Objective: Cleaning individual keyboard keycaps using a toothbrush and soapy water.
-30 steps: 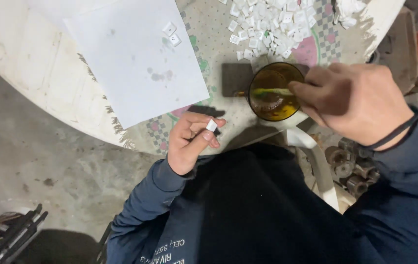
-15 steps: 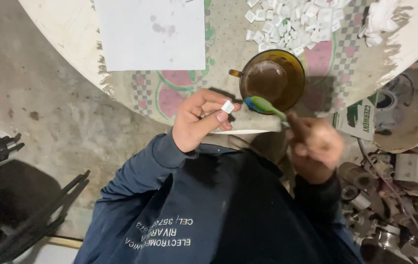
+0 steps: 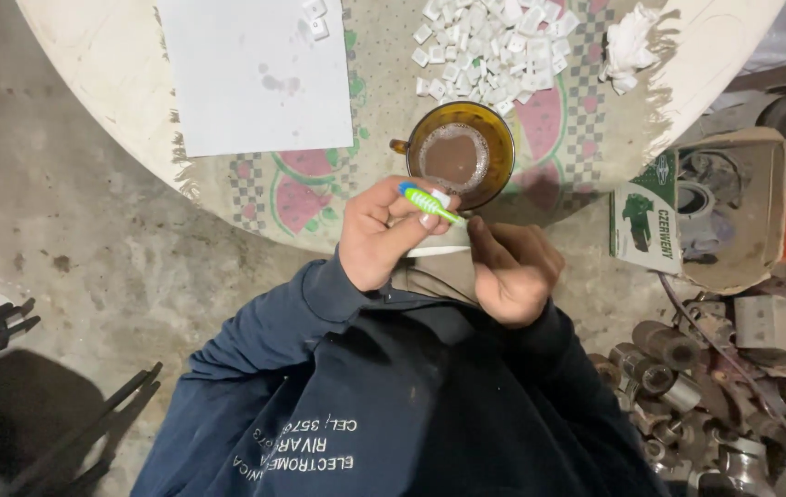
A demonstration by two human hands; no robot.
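Round tabletop (image 3: 108, 74), concrete floor. I see left hand (image 3: 384, 235) pinching small white tile (image 3: 441, 198); right hand (image 3: 512, 271) closed on green toothbrush (image 3: 430, 202), brushing it. Heap of white tiles (image 3: 489, 46) remains beyond amber glass cup (image 3: 462, 152).

light: dim, even | shadows: soft | focus: sharp | glare: none

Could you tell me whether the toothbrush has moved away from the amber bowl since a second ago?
Yes. The toothbrush left the amber bowl and now sits nearer the person, against the left hand.
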